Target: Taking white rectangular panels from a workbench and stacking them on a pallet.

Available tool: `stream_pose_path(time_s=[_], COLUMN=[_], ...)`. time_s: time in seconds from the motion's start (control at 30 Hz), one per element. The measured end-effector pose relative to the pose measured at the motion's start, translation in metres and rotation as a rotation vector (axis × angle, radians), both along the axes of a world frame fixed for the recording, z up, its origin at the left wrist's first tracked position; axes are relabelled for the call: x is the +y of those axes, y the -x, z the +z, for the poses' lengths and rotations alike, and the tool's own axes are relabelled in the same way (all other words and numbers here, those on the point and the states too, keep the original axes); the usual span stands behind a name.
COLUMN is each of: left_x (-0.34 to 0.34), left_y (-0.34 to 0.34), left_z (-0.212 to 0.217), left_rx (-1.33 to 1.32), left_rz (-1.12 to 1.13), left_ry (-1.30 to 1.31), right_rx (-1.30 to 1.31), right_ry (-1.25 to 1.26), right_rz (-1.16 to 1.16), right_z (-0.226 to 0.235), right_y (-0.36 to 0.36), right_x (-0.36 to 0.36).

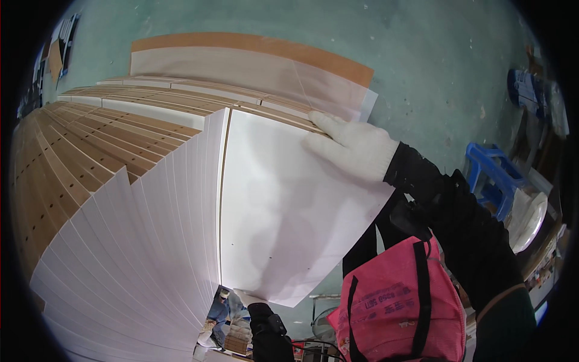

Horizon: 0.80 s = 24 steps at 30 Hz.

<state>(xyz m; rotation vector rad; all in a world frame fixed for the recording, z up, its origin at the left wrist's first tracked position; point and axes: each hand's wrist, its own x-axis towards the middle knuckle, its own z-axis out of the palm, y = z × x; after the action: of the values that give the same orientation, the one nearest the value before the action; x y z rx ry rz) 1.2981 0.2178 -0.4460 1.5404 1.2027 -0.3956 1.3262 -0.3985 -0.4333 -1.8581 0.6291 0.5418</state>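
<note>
White panel at the row's right end, both grips on its right-hand side

White panel (289,199) stands on edge at the right end of a long row of panels (163,211), broad white face toward the camera. Right grip (359,148), white-gloved, is closed over the panel's upper edge near its far corner: one digit on the white face, another along the brown edge. Left grip (250,298), pale-gloved, is at the panel's lower edge near the row; mostly hidden, can't tell how far closed. Neighbouring panels have stepped outlines, brown edges with dark holes. Brown-bordered sheet (253,43) beyond the row. Pink bag-like cloth (401,301) with black straps below the right forearm. Blue stool (493,175) off right, on green floor (434,72).
</note>
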Motion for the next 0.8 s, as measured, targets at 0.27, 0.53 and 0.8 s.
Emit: stream_pose_path(time_s=[0.27,0.53,0.8], left_x=[-0.016,-0.001,0.03], left_y=[0.0,-0.003,-0.004], left_z=[0.002,0.011,0.014], left_rx=[0.035,0.061,0.033], left_rz=[0.004,0.05,0.03], left_ry=[0.046,0.084,0.118], right_rx=[0.038,0.021,-0.061], right_ry=[-0.05,-0.026,-0.034], right_rz=[0.022,0.037,0.147], right_z=[0.001,-0.001,-0.008], right_y=[-0.002,-0.005,-0.006], right_x=[-0.007,-0.007,-0.01])
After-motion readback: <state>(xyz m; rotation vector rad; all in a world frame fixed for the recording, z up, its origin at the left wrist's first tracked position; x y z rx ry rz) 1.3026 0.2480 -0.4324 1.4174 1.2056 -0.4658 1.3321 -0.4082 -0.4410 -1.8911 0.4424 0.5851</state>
